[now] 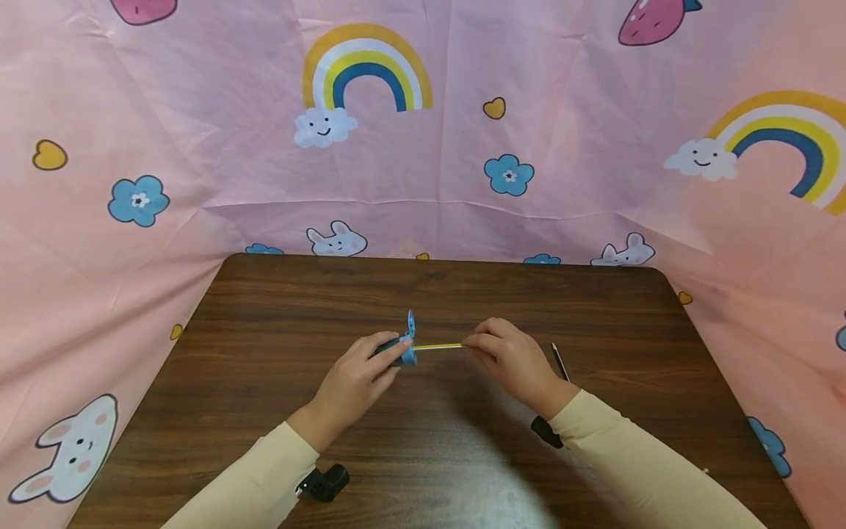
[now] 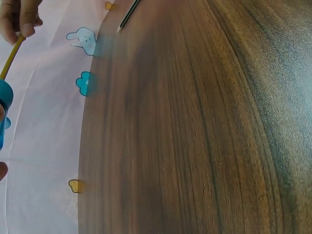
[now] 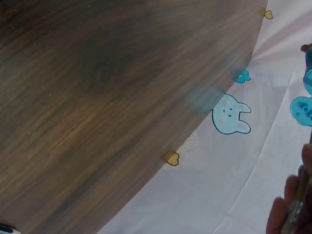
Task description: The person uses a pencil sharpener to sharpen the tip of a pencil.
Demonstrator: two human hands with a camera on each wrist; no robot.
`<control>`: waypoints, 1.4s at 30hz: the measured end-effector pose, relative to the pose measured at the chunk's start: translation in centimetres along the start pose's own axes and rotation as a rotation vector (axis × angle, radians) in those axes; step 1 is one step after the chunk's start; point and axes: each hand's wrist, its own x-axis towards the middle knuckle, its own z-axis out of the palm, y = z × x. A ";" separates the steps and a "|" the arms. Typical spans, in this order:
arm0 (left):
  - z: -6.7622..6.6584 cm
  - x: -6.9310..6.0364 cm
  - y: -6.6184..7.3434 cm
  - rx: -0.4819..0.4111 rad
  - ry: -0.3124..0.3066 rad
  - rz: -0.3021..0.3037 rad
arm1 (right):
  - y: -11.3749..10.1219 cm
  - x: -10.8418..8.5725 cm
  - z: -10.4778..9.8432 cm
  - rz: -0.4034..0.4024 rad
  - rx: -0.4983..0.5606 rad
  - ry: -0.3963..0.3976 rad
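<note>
The left hand is gripping a blue lidded container; the right hand is pinching a yellow stick extending between both hands. Presumably light and stiff, the stick is favouring a hold near its end.

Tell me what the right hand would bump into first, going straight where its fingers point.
Probably the blue container, at or near its raised lid, held by the left hand; the yellow stick that the right hand pinches leads there. Depth is hard to judge.
</note>
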 end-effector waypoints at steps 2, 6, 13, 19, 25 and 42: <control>0.0 0.0 0.0 0.008 -0.004 0.020 | 0.0 0.0 0.0 -0.025 0.007 0.017; 0.2 -0.2 0.0 0.020 -0.015 0.054 | 0.0 0.0 0.1 -0.052 0.000 0.022; 0.3 -0.2 0.1 0.003 -0.013 0.039 | -0.1 -0.3 0.4 -0.051 -0.012 0.023; 0.2 -0.2 0.4 -0.009 -0.030 -0.012 | -0.1 -0.5 0.7 -0.053 -0.026 0.023; 0.3 -0.2 0.7 -0.006 -0.049 -0.017 | -0.1 -0.4 1.1 -0.066 -0.045 0.057; 0.7 -0.6 0.5 0.016 -0.044 0.116 | -1.0 0.2 -0.3 0.217 0.122 -0.286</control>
